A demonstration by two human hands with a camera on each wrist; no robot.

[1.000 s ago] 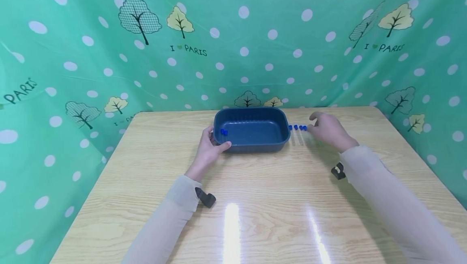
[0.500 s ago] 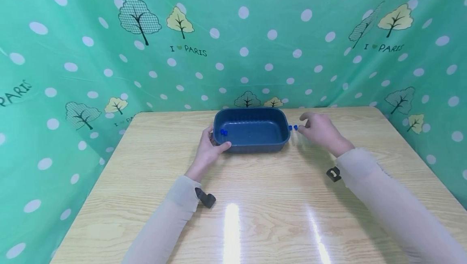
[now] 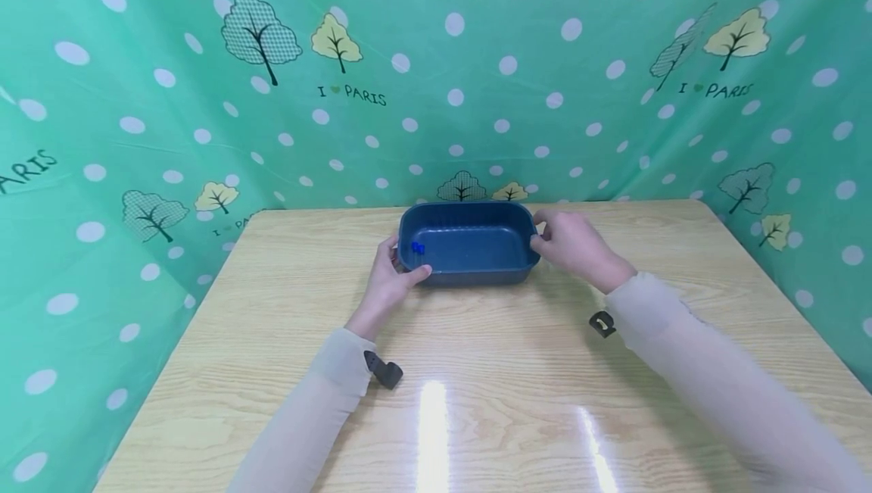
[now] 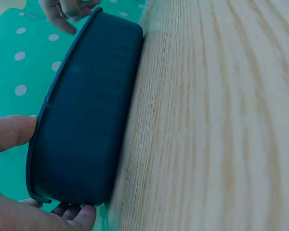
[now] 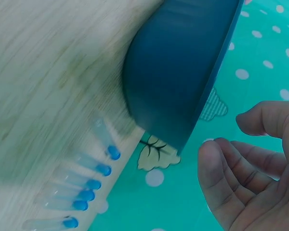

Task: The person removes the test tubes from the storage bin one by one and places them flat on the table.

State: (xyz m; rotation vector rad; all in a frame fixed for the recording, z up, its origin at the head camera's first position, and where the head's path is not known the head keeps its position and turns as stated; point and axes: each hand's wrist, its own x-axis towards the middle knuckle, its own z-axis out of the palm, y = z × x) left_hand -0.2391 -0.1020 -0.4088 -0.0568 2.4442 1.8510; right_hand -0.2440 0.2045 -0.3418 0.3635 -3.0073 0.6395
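A dark blue plastic basin [image 3: 470,279] sits at the back middle of the table. My left hand [image 3: 385,286] grips its left end, thumb over the front rim and fingers round the side wall. Inside, near the left end, lie two small blue caps [image 3: 418,248], with faint clear tubes below them. At the basin's right end is my right hand [image 3: 574,247]; its thumb and fingers are apart with nothing between them in the right wrist view. Several clear tubes with blue caps [image 5: 93,184] lie in a row on the table there, hidden behind the hand in the head view.
The wood-grain table [image 3: 436,341] runs up to a green dotted curtain [image 3: 436,122] behind the basin and along both sides. Black wrist straps [image 3: 384,370] show below both hands. Bright light reflections lie across the front of the table.
My right hand has moved left over the row of capped tubes to the basin's right rim, covering their caps from the head view. My left hand and the basin have stayed put.
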